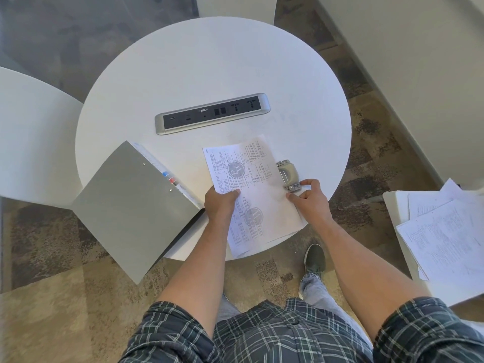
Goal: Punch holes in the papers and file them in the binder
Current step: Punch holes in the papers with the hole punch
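Printed sheets held at a hole punch on a round white table, binder alongside.

Nearest, a plaid shirt point(288, 334), jeans and one dark shoe point(315, 258) above patterned carpet. Left hand point(221, 204), at the table's 6 o'clock rim, grips the left edge of the printed papers point(251, 195), thumb curled on top. Right hand point(310, 196), at 5 o'clock, pinches the papers' right edge with curled fingers, fingertips touching the near end of the grey hole punch point(288, 175); the papers' right edge lies against the punch. Grey lever-arch binder point(131, 205), closed, overhangs the rim at 7 o'clock. Round table point(209, 61); a silver socket strip point(212, 113) at centre. Loose printed sheets point(445, 231) lie on a separate white surface, at 3 o'clock.
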Demonstrator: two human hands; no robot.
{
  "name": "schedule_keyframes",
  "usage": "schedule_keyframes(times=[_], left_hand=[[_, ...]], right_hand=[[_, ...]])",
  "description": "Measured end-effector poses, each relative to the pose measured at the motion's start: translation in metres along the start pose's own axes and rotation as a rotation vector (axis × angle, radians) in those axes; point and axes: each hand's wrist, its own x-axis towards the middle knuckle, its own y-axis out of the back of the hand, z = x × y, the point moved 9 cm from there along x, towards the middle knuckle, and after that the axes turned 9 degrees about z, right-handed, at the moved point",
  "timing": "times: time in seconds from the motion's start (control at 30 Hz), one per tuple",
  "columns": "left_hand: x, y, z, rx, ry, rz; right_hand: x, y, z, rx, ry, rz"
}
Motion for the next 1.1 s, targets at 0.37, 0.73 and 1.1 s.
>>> schedule_keyframes(times=[0.37, 0.73, 1.1], left_hand=[[-0.013, -0.007, 0.046, 0.566, -0.465, 0.229], [-0.063, -0.119, 0.1, 1.106, -1.386, -0.298], [-0.025, -0.123, 0.094, 0.991, -1.179, -0.27]], right_hand=[[0.002, -0.001, 0.0, -0.025, -0.002, 0.012], [0.004, -0.002, 0.003, -0.044, 0.0, 0.019], [0.005, -0.003, 0.003, -0.063, 0.012, 0.003]])
